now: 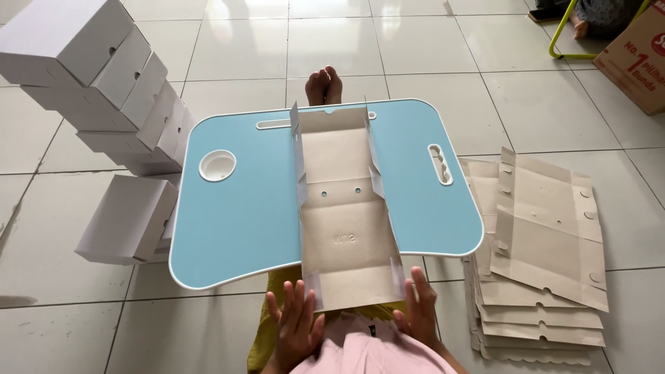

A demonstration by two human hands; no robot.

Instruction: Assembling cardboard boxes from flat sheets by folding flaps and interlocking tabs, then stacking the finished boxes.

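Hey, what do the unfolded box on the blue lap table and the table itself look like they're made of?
The unfolded box looks like thin paperboard: matte grey-brown inside, creased, side flaps standing. The lap table seems to be smooth blue plastic or laminate with a white rim and a moulded cup recess. Both hands, left and right, flank the box's near end.

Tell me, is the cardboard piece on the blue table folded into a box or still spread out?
Partly folded: the cardboard piece lies open, only its long side flaps raised.

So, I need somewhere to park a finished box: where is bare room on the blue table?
Free: left of the cardboard blank, below the cup recess; and right of it, under the handle slot. The blue table is crowded mid-strip, by both hands.
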